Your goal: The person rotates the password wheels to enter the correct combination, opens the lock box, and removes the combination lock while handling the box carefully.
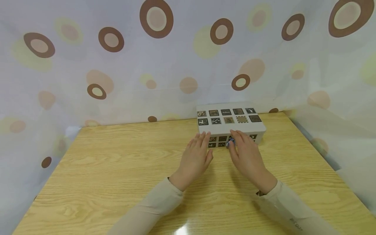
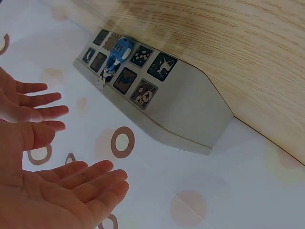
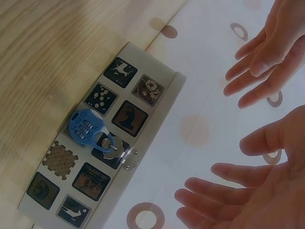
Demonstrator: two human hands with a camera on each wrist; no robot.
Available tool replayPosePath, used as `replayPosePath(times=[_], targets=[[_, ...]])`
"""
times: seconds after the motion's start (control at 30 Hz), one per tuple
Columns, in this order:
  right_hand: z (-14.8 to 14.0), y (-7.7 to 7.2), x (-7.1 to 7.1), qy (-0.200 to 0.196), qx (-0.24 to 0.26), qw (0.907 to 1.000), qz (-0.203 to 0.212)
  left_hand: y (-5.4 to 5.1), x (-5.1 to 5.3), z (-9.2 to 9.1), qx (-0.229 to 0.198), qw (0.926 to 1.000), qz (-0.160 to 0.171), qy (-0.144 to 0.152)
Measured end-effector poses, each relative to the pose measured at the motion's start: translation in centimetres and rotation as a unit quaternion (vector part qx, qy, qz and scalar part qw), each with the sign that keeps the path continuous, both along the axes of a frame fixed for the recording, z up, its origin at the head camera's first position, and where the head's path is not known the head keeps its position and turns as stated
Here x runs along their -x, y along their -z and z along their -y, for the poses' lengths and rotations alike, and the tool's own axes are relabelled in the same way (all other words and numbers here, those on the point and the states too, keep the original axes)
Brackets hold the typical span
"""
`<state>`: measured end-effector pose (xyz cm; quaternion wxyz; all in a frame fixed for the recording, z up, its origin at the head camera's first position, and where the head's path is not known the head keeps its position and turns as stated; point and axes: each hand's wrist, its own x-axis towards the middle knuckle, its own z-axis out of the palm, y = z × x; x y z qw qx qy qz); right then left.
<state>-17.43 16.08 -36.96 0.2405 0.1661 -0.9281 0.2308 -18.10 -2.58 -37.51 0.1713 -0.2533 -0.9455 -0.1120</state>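
A white box (image 1: 232,125) with rows of small pictures stands at the back of the table. From a metal clasp on its front hangs a blue combination padlock (image 3: 86,128), also visible in the left wrist view as a blue lock (image 2: 119,51). My left hand (image 1: 194,160), fingers straight, is in front of the box's left part. My right hand (image 1: 248,158) is in front of the right part, partly covering the padlock in the head view. Both wrist views show the left hand (image 2: 71,191) and right hand (image 3: 248,191) with extended fingers, holding nothing, apart from the box.
The wooden table (image 1: 117,163) reaches back to a white curtain (image 1: 170,65) with brown, pink and green spots. The curtain also runs along the left and right sides of the table. The box stands close to the back edge.
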Motion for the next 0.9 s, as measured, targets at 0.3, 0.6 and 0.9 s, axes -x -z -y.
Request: replayPosePath(times=[0.3, 0.6, 0.9], targets=[[-0.5, 0.3, 0.2, 0.007, -0.004, 0.9999, 0.010, 0.4, 0.3, -0.5, 0.002, 0.9999, 0.007, 0.008], [-1.0, 0.4, 0.5, 0.014, -0.009, 0.9990, 0.042, 0.7, 0.8, -1.0, 0.001, 0.9997, 0.007, 0.022], [-1.3, 0.9, 0.8, 0.021, -0.009, 0.9987, 0.046, 1.0, 1.2, -1.3, -0.001, 0.9997, 0.008, 0.024]])
